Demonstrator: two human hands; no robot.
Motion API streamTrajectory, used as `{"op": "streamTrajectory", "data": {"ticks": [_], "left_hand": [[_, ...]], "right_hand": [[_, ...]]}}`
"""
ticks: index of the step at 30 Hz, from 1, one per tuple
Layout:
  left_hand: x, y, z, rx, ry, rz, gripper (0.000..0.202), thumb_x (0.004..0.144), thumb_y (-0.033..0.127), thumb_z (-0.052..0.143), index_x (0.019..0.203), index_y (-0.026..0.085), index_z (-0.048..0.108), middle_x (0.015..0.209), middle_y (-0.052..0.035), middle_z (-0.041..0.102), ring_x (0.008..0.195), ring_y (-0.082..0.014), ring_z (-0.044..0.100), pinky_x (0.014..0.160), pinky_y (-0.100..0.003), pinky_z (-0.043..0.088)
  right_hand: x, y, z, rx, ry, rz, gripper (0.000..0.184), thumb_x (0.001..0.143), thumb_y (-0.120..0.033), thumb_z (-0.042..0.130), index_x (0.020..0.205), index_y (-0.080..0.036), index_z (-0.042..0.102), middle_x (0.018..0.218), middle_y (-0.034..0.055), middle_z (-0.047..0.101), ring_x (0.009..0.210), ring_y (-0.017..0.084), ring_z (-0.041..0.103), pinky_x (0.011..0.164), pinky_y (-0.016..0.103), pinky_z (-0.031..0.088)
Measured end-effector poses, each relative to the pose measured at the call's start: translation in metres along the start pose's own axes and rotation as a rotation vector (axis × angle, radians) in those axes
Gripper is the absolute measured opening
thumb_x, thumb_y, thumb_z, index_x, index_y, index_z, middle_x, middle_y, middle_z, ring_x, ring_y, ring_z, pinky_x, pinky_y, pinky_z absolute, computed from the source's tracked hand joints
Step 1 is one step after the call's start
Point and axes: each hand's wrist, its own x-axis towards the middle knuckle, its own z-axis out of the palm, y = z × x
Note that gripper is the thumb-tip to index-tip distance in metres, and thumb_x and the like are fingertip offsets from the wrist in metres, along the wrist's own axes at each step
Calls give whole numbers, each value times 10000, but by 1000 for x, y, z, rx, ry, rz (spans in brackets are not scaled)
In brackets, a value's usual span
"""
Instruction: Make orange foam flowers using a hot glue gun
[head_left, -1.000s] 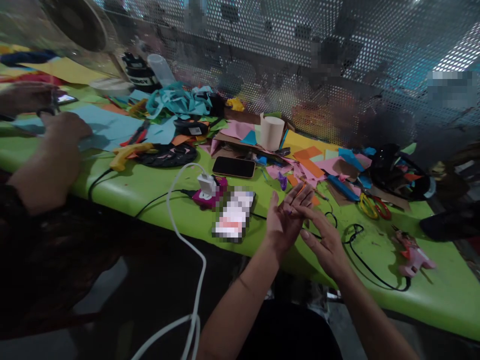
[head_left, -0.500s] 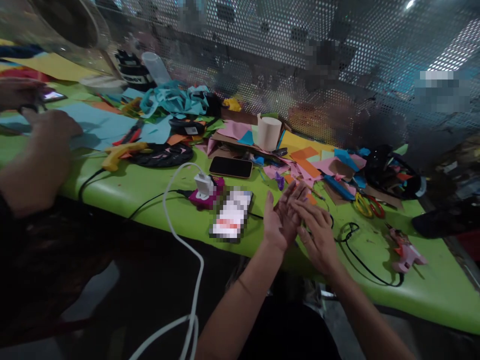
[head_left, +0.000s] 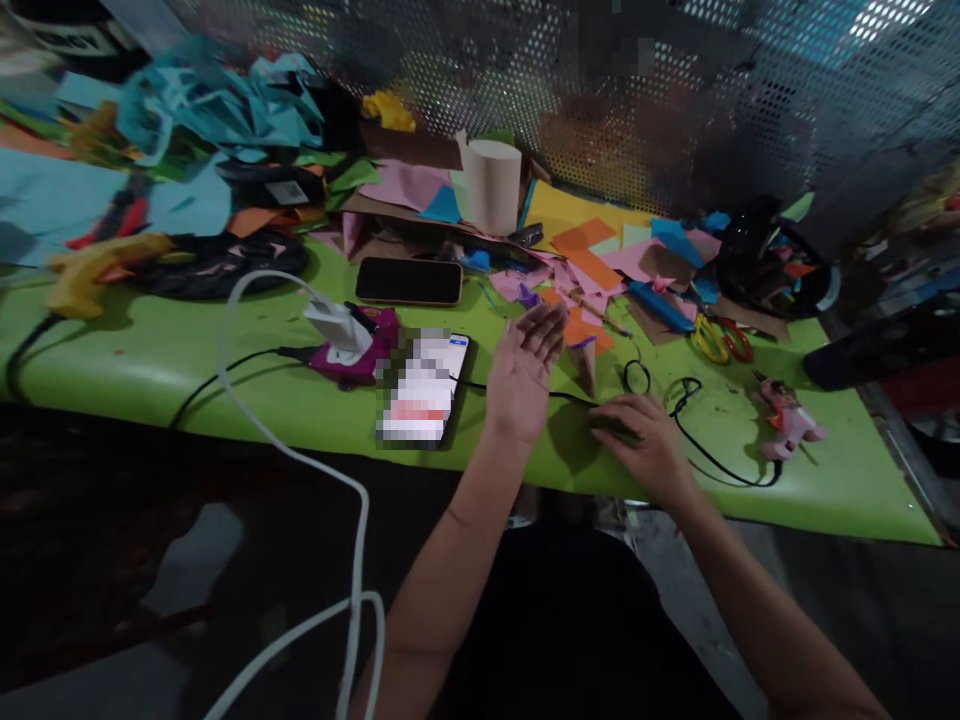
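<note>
My left hand point(head_left: 523, 375) is turned palm up over the green table point(head_left: 847, 500), fingers stretched out and nothing in it. Right of its fingers stands a small brown paper cone point(head_left: 586, 370) with a purple edge. My right hand point(head_left: 646, 440) hovers low at the table's front, fingers apart and holding nothing that I can see. Close to its fingertips runs a black cable point(head_left: 574, 397); whether they touch it I cannot tell. A lit phone point(head_left: 427, 390) lies left of my left hand, its screen blurred out.
A magenta power strip point(head_left: 360, 350) carries a white charger point(head_left: 337, 325). Behind lie a dark phone point(head_left: 409, 281), a paper roll point(head_left: 493, 185) and coloured scraps. Scissors point(head_left: 711, 338) and a pink glue gun point(head_left: 787, 420) lie right; a yellow glue gun point(head_left: 97, 270) lies left.
My hands have come apart: the right has moved off the left palm, down towards the table front. The view has shifted, and the other person's arms at the left are out of sight.
</note>
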Motion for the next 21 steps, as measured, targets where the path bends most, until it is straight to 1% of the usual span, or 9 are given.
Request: {"op": "streamTrajectory", "data": {"ticks": [2,4,7,11,14,17,19,21], "left_hand": [[-2,-2,3,0,-13,-11,412,1004,422,343,1098,199,677,1299,-87,675,1334,-220,539,1161,-402,353],[-5,-4,6,-18,-13,-31,407,1006,409,343,1089,197,681,1279,-82,687,1321,-217,552,1156,-399,359],[-9,-4,9,-69,27,-84,381,1000,376,368,1072,189,692,1263,-90,696,1314,-215,559,1144,-368,369],[-17,-8,9,-153,56,-146,351,984,333,412,1122,163,687,1269,-119,692,1319,-226,557,1154,-375,356],[-23,-16,12,-162,73,-187,350,985,324,416,1099,139,690,1267,-145,688,1314,-241,560,1164,-388,345],[-29,-25,18,-228,79,-253,412,994,401,400,1083,125,692,1304,-167,662,1333,-262,541,1171,-399,341],[-32,-30,22,-290,69,-288,466,998,450,374,1111,119,682,1319,-176,649,1340,-269,534,1174,-406,343],[-32,-31,24,-324,81,-280,498,1001,473,350,1150,116,664,1319,-179,648,1333,-267,541,1177,-416,344]], "right_hand": [[-5,0,4,-63,4,29,152,912,-300,628,1014,-219,706,943,66,715,896,245,649,803,402,488],[-5,-2,6,-136,-2,47,124,900,-289,626,960,-211,700,913,66,704,874,252,640,784,402,483],[-4,-7,7,-198,-16,34,103,897,-272,610,875,-213,693,860,60,681,838,244,621,751,385,476],[-4,-13,7,-162,-13,-19,154,930,-239,555,885,-217,701,859,60,689,834,227,616,761,374,479],[3,-18,5,-55,84,-19,150,943,-266,565,877,-227,693,842,46,696,819,214,627,753,362,485],[14,-26,3,-34,182,-51,143,955,-284,574,913,-236,702,879,44,713,863,215,636,794,368,487],[18,-33,3,-109,177,-83,177,972,-262,543,983,-230,718,946,58,727,917,226,630,831,383,479],[17,-39,5,-195,143,-103,234,980,-227,506,1081,-226,718,1031,67,735,962,240,617,844,402,467]]}}
